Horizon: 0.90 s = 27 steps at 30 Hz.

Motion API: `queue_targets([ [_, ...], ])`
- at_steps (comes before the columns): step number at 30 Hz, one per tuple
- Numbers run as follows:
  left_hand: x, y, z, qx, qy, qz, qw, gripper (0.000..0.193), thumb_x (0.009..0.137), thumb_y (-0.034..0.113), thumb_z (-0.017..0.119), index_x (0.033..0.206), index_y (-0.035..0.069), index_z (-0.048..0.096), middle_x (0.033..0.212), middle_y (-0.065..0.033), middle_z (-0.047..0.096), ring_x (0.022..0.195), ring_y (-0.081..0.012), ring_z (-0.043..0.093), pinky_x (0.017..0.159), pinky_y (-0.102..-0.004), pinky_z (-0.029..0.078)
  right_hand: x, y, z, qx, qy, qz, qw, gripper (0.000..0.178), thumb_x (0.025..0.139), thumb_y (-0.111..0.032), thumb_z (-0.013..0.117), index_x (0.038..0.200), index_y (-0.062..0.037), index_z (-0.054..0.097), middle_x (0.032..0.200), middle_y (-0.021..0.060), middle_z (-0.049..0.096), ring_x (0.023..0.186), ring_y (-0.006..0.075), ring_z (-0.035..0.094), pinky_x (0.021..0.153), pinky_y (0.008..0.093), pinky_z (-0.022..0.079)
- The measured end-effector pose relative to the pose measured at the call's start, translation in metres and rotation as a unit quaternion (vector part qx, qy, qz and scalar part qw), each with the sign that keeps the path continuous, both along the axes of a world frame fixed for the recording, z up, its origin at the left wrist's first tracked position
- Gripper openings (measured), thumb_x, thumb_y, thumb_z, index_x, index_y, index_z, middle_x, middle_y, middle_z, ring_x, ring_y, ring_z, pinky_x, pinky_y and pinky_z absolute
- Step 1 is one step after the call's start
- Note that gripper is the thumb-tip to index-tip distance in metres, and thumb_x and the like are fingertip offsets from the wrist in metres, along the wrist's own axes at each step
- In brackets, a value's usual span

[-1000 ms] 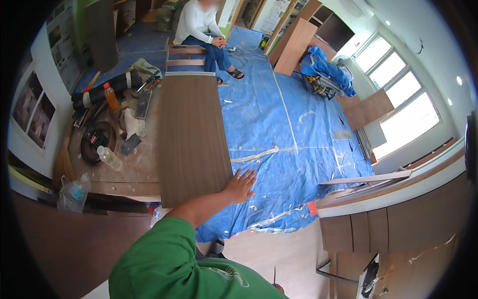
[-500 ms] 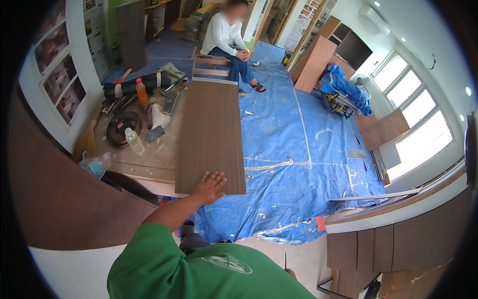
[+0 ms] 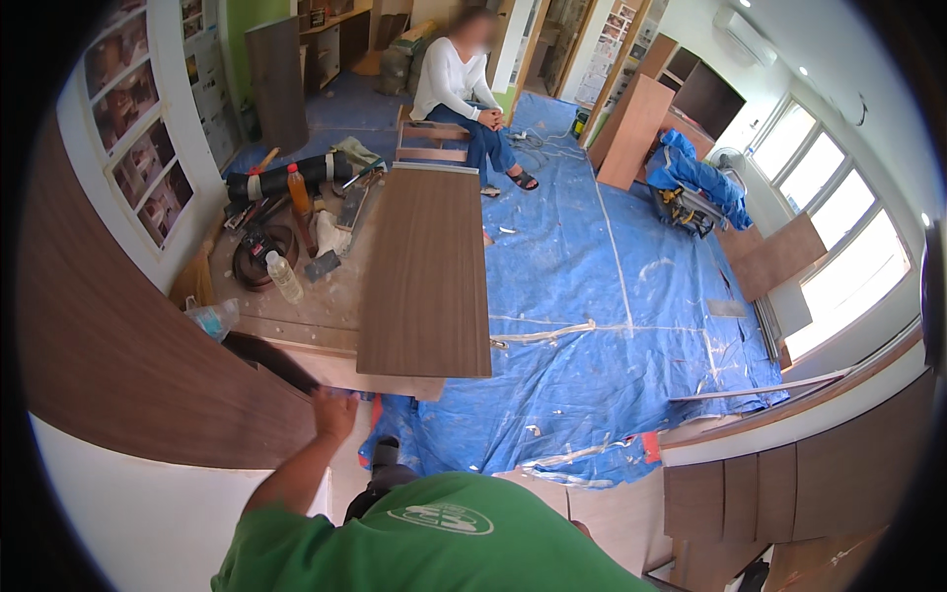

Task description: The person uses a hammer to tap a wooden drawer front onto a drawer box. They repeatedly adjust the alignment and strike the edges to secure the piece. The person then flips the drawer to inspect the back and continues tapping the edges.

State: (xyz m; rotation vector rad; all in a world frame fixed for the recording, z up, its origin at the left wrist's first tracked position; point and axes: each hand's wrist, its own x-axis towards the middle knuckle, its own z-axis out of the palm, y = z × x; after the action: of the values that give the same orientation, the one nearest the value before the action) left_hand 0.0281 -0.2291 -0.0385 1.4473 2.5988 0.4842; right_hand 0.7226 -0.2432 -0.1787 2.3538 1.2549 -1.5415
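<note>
My left hand [image 3: 335, 412] is closed at the end of a large brown wood-grain panel [image 3: 158, 365], beside its dark edge. To the right of this hand, a long brown board [image 3: 424, 276] lies flat on a low worktable [image 3: 296, 331], its near end overhanging slightly. Of my right hand [image 3: 582, 530], only a small patch seems to show past the green shirt; its fingers are hidden. A thin dark line or rod stands out beside that patch, too small to name.
Tools, an orange bottle [image 3: 298, 187], a clear bottle [image 3: 284, 277] and a black roll [image 3: 296, 176] crowd the worktable. A person [image 3: 452, 79] sits beyond it. Blue sheeting [image 3: 562, 276] covers the floor. Brown panels [image 3: 779, 483] stand at the lower right.
My left hand has left the near end of the long board, moving left and slightly down to the large panel's edge. The fingers went from spread to curled. The view has shifted slightly.
</note>
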Motion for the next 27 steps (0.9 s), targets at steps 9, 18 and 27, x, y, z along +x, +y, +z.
queue_targets([
  [9,0.158,0.012,0.032,-0.202,-0.664,-0.244,0.677,0.062,0.106,0.05,0.044,0.149,0.006,0.047,0.156,-0.0184,0.042,0.142,-0.0299,0.045,0.116,-0.0406,0.034,0.02,-0.005,-0.042,-0.042,-0.031,0.195,0.98,0.012,0.09,-0.013,0.064,0.1,-0.0072,0.065,0.086,0.0136,0.073,0.066,0.0224,0.064,0.057,0.0368,0.05],
  [18,0.187,0.07,0.207,-0.271,-0.598,-0.566,0.499,0.078,0.105,0.065,0.032,0.154,0.006,0.044,0.162,-0.0169,0.038,0.152,-0.0312,0.031,0.125,-0.0419,0.021,-0.047,-0.013,0.083,-0.035,0.068,-0.108,0.991,0.027,0.094,-0.004,0.059,0.12,-0.0044,0.055,0.083,0.0184,0.071,0.048,0.021,0.054,0.041,0.037,0.041],
  [27,0.183,0.053,0.173,-0.48,-0.585,-0.307,0.577,0.067,0.105,0.062,0.037,0.156,0.018,0.044,0.162,-0.0123,0.04,0.15,-0.0265,0.035,0.123,-0.04,0.026,0.019,-0.084,-0.02,-0.094,0.047,-0.168,0.98,0.013,0.099,-0.005,0.054,0.108,0.0014,0.059,0.083,0.0214,0.072,0.047,0.0245,0.056,0.04,0.041,0.042],
])
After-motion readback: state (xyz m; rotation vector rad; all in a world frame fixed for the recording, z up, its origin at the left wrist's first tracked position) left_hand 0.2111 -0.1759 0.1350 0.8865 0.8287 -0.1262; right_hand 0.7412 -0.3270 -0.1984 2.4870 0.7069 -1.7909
